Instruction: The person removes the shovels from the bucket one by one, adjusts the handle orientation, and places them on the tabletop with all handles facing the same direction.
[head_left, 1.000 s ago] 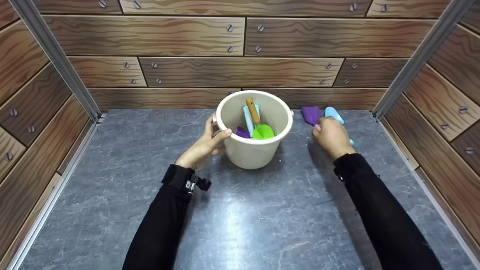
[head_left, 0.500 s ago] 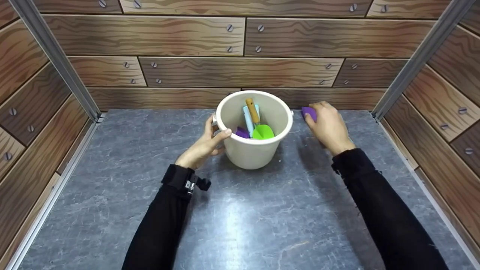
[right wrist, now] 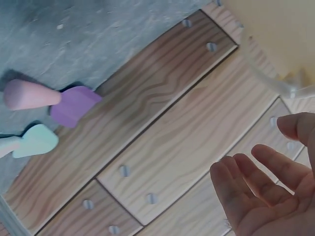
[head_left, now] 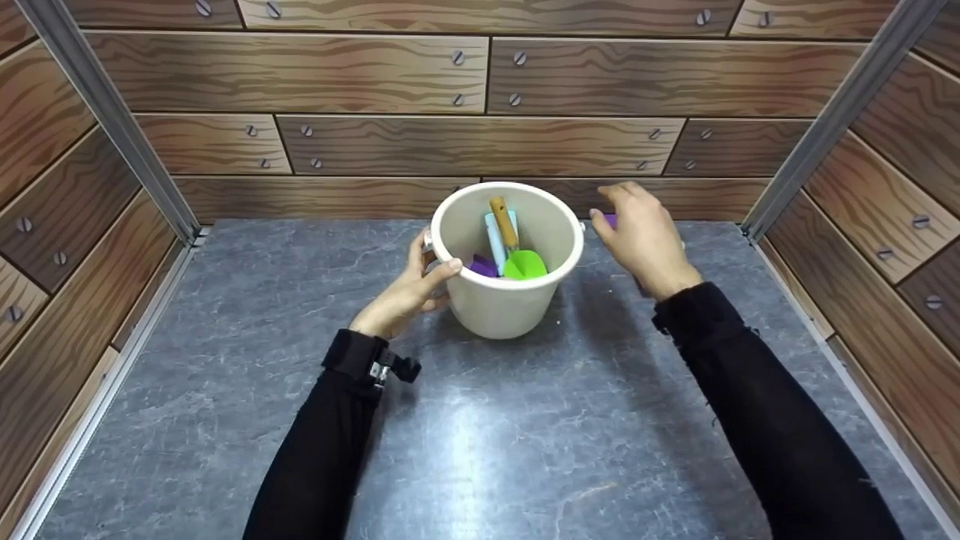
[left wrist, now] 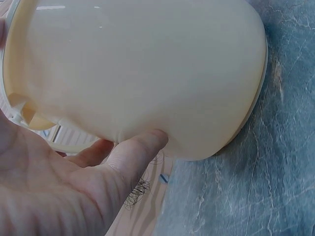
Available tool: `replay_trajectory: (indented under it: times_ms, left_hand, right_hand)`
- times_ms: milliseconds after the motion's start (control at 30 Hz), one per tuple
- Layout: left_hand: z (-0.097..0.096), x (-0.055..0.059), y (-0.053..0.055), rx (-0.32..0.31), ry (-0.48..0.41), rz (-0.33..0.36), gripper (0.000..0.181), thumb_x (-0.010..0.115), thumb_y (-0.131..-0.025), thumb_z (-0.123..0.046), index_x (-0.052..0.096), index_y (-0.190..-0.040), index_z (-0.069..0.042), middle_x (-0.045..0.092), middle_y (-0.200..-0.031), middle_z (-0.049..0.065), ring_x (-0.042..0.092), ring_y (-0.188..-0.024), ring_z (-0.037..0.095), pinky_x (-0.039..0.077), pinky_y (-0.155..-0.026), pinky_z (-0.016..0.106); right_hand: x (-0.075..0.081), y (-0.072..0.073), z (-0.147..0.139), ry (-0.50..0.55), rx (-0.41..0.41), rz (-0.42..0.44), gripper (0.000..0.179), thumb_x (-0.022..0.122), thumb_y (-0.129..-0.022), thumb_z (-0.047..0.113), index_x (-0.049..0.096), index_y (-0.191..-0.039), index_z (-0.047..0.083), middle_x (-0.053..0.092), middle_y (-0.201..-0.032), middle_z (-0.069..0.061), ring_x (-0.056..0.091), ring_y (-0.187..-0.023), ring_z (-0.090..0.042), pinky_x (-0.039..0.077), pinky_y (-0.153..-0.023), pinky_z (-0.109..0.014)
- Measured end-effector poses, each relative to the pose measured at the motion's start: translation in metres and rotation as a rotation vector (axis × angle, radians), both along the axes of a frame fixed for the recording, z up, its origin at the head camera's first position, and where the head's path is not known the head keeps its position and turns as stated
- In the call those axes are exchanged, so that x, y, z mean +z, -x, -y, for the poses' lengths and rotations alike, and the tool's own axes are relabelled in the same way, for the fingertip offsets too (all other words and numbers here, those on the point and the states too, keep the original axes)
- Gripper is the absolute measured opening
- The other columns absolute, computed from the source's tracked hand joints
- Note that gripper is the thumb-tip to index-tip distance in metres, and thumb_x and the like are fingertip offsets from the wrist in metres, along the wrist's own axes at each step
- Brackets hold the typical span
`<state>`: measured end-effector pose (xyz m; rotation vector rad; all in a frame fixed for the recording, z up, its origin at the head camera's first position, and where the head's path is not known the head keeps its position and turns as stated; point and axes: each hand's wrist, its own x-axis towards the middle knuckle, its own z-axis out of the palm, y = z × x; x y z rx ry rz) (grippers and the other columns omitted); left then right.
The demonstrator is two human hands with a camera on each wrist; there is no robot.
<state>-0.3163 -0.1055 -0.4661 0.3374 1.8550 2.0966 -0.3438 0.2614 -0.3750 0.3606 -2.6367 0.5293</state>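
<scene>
My left hand (head_left: 401,294) holds the cream bucket (head_left: 499,311) at its left side, thumb at the rim and fingers against the outer wall. Inside the bucket lean a green trowel (head_left: 525,264) with a wooden handle, a light blue piece (head_left: 495,236) and a purple piece (head_left: 483,265), both partly hidden. Right of the bucket, my right hand (head_left: 637,232) is raised with nothing in it, fingers loosely extended. Behind it on the floor lie a purple-bladed toy shovel (right wrist: 75,105) with a pink handle and a pale mint-bladed shovel (right wrist: 37,142), both mostly hidden in the head view.
Wood-patterned panels (head_left: 382,142) close off the back and sides, joined by grey metal corner strips (head_left: 112,120). The grey marbled floor (head_left: 465,450) stretches in front of the bucket. The bucket stands near the back wall.
My right hand has let go of the pink-handled shovel and risen up and left toward the bucket, without a tool. The left hand and the bucket have stayed put.
</scene>
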Motion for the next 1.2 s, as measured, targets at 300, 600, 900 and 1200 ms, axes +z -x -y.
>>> replay_trajectory:
  times_ms: [300,600,900,1200]
  left_hand:
    - [-0.001,0.001,0.000,0.002,0.001,0.001,0.119,0.078,-0.107,-0.041,-0.008,-0.188,-0.027,-0.001,-0.199,0.018,0.027,-0.180,0.054,0.040,-0.140,0.077]
    - [0.000,0.000,0.000,0.000,0.001,-0.003,0.122,0.081,-0.105,-0.044,-0.006,-0.189,-0.029,0.000,-0.199,0.018,0.028,-0.179,0.055,0.039,-0.141,0.076]
    - [-0.001,0.001,-0.001,0.007,-0.004,0.006,0.120,0.080,-0.105,-0.042,-0.005,-0.189,-0.029,0.000,-0.199,0.018,0.030,-0.178,0.056,0.040,-0.140,0.076]
    - [0.000,0.001,0.000,-0.001,-0.010,0.011,0.118,0.079,-0.108,-0.042,-0.007,-0.188,-0.030,0.002,-0.199,0.017,0.029,-0.179,0.053,0.041,-0.139,0.079]
  right_hand:
    - [0.015,-0.004,0.025,-0.001,0.028,0.082,0.052,0.068,-0.116,0.023,0.067,-0.161,-0.003,0.069,-0.162,-0.027,0.066,-0.153,-0.049,0.056,-0.131,-0.065]
    - [0.019,-0.002,0.045,-0.011,0.085,0.096,0.052,0.070,-0.115,0.024,0.067,-0.160,-0.003,0.070,-0.161,-0.027,0.067,-0.152,-0.049,0.055,-0.132,-0.065]
    - [0.016,0.000,0.067,0.013,0.155,0.143,0.058,0.073,-0.114,0.024,0.063,-0.164,-0.004,0.068,-0.162,-0.029,0.067,-0.152,-0.048,0.058,-0.130,-0.062]
    - [0.013,0.002,0.085,-0.004,0.187,0.189,0.061,0.071,-0.115,0.028,0.061,-0.166,-0.004,0.065,-0.167,-0.028,0.062,-0.159,-0.046,0.050,-0.139,-0.059]
